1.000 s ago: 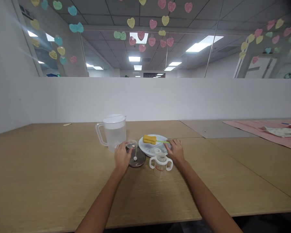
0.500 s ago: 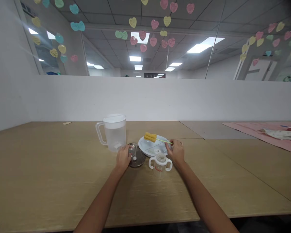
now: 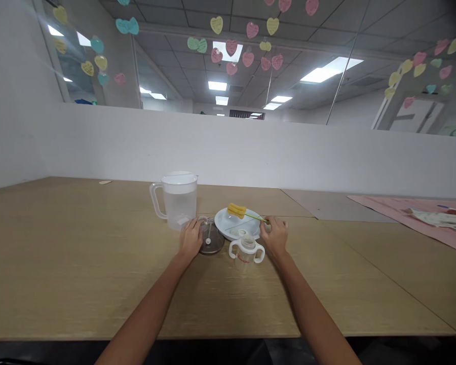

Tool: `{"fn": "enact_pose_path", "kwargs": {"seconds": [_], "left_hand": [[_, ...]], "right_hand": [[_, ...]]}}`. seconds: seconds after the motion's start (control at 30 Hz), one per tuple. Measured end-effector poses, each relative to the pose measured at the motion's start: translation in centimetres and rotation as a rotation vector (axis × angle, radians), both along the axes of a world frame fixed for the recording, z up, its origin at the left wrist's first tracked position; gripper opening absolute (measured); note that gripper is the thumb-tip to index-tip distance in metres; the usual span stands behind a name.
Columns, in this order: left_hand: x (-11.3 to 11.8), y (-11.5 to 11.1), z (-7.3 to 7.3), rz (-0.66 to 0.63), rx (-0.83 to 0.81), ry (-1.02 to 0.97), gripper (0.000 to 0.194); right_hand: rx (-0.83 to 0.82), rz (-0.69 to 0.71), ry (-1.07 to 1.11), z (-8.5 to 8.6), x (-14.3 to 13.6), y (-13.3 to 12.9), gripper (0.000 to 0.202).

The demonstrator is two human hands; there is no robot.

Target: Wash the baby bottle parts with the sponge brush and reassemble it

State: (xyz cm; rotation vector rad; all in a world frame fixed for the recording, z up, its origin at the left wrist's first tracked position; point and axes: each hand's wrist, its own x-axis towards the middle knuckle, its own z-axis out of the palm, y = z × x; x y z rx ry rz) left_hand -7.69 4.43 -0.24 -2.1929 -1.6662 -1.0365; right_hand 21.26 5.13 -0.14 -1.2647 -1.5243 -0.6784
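My right hand [image 3: 274,236] pinches the thin green handle of a sponge brush [image 3: 236,211]. Its yellow sponge head is over the left part of a white plate [image 3: 220,226], on which small pale parts lie. On the left, my left hand [image 3: 191,239] has its fingers closed at the left rim of a dark, shallow bowl [image 3: 215,248]. A clear piece with a straw [image 3: 209,234] lies in that bowl, by my fingertips; which of the two I grip is hidden. In front of the plate stands a lidless clear bottle [image 3: 245,257] with two white handles.
A clear lidded pitcher [image 3: 180,203] stands behind my left hand. A small pale flat piece [image 3: 105,182] lies at the far left of the wooden table [image 3: 99,274]. At far right is a pink cloth [image 3: 383,210] with a white fabric on it. The white wall [image 3: 231,147] closes the back.
My view has tilted and shifted slightly, so the table and items sit a bit higher in the picture. Both hands keep their places, the right still on the brush handle.
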Motion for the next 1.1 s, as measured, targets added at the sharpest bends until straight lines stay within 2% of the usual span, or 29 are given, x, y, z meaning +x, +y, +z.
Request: {"fn": "enact_pose_path", "kwargs": {"seconds": [0.1,0.23,0.37,0.53,0.9,1.1], "left_hand": [[0.6,-0.7,0.8,-0.029,0.116,-0.034,0.028],[2.1,-2.1,1.5,-0.161,0.194,-0.038,0.027],[3.6,-3.1,1.2,-0.302,0.191,0.079,0.028],[4.6,-3.3,0.7,-0.393,0.145,0.216,0.035],[5.4,-2.9,1.2,-0.350,0.088,0.263,0.035],[5.6,-2.6,0.9,-0.312,0.064,0.296,0.039]], "right_hand": [[0.028,-0.013,-0.032,0.3,0.3,-0.5,0.015],[0.087,-0.084,-0.096,0.6,0.8,-0.9,0.017],[0.070,-0.130,-0.149,0.5,1.1,-0.6,0.020],[-0.024,-0.143,-0.179,0.1,0.7,0.1,0.025],[-0.025,-0.092,-0.134,1.0,0.6,-0.2,0.025],[-0.011,-0.071,-0.122,1.1,0.4,-0.1,0.025]]}}
